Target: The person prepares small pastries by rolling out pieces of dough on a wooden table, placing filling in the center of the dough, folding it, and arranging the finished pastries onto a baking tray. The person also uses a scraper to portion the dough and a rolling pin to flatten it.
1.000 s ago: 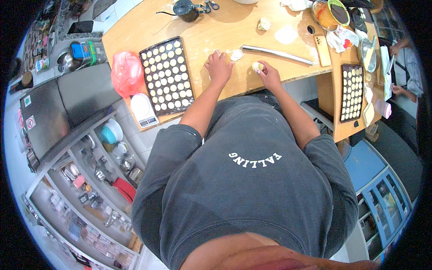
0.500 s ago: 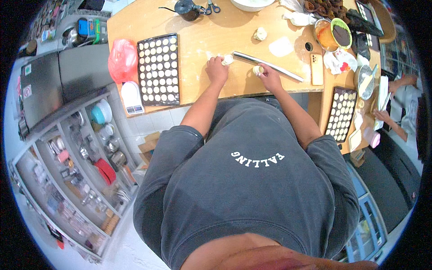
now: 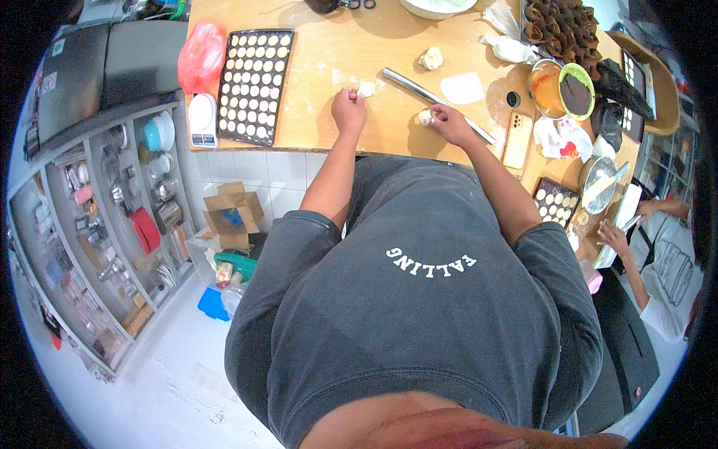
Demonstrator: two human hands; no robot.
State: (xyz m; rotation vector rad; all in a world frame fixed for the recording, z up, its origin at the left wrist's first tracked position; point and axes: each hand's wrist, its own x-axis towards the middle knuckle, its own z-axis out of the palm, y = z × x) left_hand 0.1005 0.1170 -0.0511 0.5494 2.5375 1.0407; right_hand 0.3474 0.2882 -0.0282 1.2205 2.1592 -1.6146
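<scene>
My left hand [image 3: 348,112] is closed over the table, its fingertips pinching a small pale piece of dough [image 3: 366,89]. My right hand [image 3: 452,123] has its fingers closed on a small round pale piece [image 3: 426,117], probably dough too; whether a cutter surrounds it I cannot tell. Between the hands a shiny metal rod [image 3: 419,90] lies aslant, its lower end passing behind my right hand. Beyond the rod sit a lump of dough [image 3: 431,58] and a flat white sheet [image 3: 462,88]. To the left, a dark tray [image 3: 275,112] carries rows of pale rounds.
A white scale [image 3: 202,123] and a pink plastic bag [image 3: 200,58] stand left of the tray. At right are a phone [image 3: 517,140], a green bowl [image 3: 586,73] with dark filling and another tray [image 3: 544,185]. A co-worker's hand [image 3: 613,238] reaches in at far right.
The view has shifted, so the table sits higher in the picture. Against the table, both hands have come slightly nearer to me with their pale pieces; the left has also moved a little left.
</scene>
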